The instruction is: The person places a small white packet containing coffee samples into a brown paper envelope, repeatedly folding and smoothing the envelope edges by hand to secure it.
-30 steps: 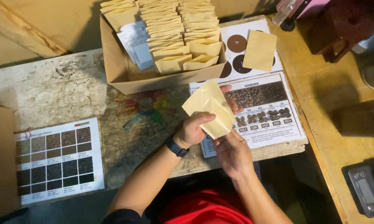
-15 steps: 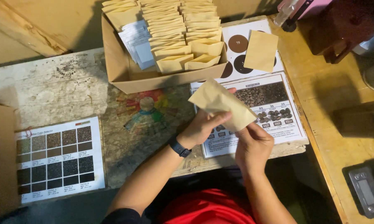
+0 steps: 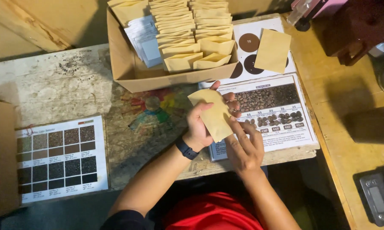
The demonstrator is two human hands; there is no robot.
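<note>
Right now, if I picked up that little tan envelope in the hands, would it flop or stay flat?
Probably it bends easily: the tan envelope looks like thin paper, held by the left hand with right hand fingers at its lower edge. It seems light, since a light hold keeps it up. It likely won't roll, being flat like those in the cardboard box.

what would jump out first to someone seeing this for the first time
The small tan envelope held in both hands at the centre, the left hand gripping it and the right hand beneath. Behind it, an open cardboard box packed with rows of similar envelopes. A colour swatch chart lies at lower left.
</note>
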